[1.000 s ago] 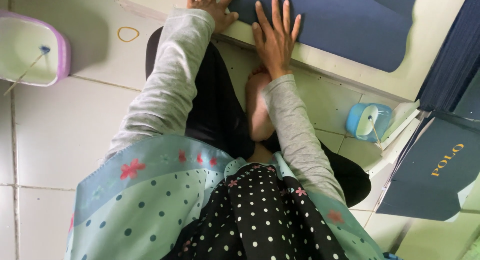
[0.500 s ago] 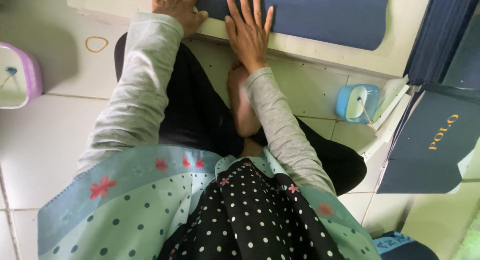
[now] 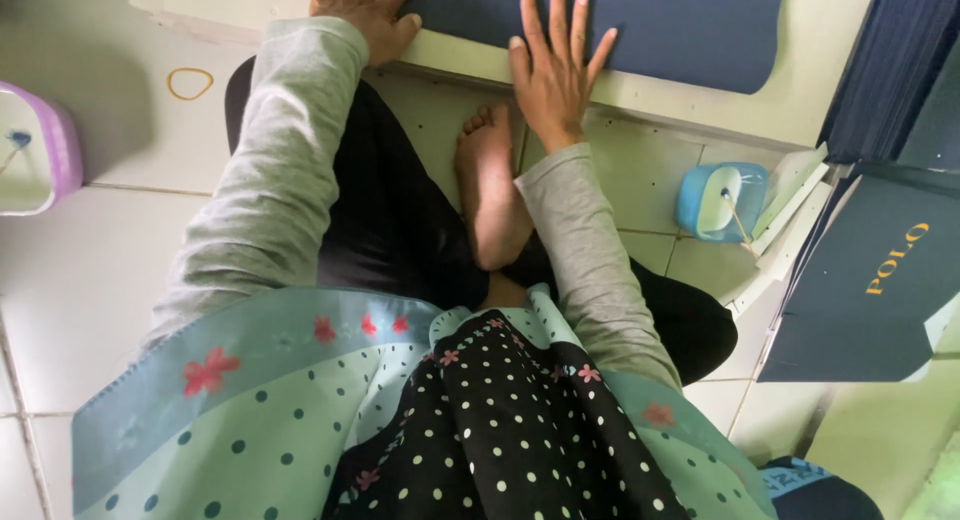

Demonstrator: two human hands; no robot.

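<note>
White floor tiles (image 3: 110,280) run under us, and we sit cross-legged on them, looking straight down past grey sleeves, a dotted scarf and one bare foot (image 3: 492,195) resting between our knees. Ahead lies a low pale board (image 3: 800,90) on the floor, and on it a dark blue sheet (image 3: 680,25) spread flat, reaching out of view at the top. Our right hand (image 3: 555,70) lies palm down with the fingers spread wide, grip apart, the fingers on the sheet's near edge and the heel of the hand over the board's rim. Our left hand (image 3: 362,10) rests at the sheet's left corner, partly cut off by the top of the view; its fingers look loosely curled against the board and sheet, clamped on nothing that we can see. To the right of the board, near our right knee, stands a small blue tub (image 3: 722,202) with a thin stick in it, just beside a stack of pale sheets (image 3: 790,220). Further right lie dark blue folded covers (image 3: 870,290), one bearing gold lettering, with more dark blue pieces stacked above them. On the left a yellow rubber band (image 3: 189,82) lies on the tiles, well apart from our hands, and a purple-rimmed tub (image 3: 45,155) sits at the left edge.
</note>
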